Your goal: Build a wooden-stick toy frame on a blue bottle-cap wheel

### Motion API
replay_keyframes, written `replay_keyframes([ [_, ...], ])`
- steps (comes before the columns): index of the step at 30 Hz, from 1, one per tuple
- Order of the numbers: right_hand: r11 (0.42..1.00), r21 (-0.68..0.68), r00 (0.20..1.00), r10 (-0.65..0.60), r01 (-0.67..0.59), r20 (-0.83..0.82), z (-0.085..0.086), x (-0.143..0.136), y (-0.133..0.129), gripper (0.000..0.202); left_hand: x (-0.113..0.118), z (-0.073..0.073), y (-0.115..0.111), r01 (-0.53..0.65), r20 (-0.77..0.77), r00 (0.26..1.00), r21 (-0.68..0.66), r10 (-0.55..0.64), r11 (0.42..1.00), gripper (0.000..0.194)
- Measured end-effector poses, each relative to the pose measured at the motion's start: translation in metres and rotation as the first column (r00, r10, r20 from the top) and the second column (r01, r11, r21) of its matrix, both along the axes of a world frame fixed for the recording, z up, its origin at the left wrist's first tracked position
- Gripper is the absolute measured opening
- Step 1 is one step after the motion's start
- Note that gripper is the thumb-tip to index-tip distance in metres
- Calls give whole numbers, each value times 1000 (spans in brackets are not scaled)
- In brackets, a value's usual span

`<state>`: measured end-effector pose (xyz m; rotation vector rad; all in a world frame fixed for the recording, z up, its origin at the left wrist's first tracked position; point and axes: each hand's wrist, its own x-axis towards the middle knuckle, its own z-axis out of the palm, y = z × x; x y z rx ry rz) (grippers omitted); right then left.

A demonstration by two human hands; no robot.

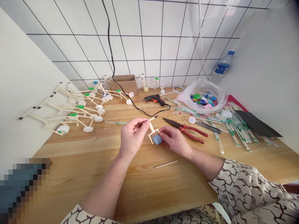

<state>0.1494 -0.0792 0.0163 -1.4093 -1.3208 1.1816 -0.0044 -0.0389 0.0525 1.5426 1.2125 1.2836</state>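
Observation:
My left hand pinches the top of a small frame made of thin wooden sticks, near a crossbar with black ends. The lower part of that frame forks into two prongs. Between the prongs sits a pair of blue bottle caps. My right hand has its fingertips closed on the caps and the prong beside them. Below, a loose wooden stick lies on the table. Red-handled pliers rest just beyond my right hand.
A black glue gun with its cord lies behind my hands. Several stick models with bottle-cap wheels stand at left, near a cardboard box. At right are a plastic bag of caps, a grey cutter, wrapped sticks and a bottle.

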Motion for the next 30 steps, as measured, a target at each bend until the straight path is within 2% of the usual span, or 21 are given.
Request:
replay_keyframes([
  [12,1000,-3,1000,-5,5,-9,0,-2,1,8,1,-3,0,-12,11,1000,46,12,999,9],
  [24,1000,11,1000,-5,5,-27,-3,-1,1,11,2,-3,0,-14,12,1000,49,13,999,10],
  [30,1000,-6,999,-6,5,-32,-1,-1,1,10,1,-5,1,17,72,997,29,-19,999,13],
])
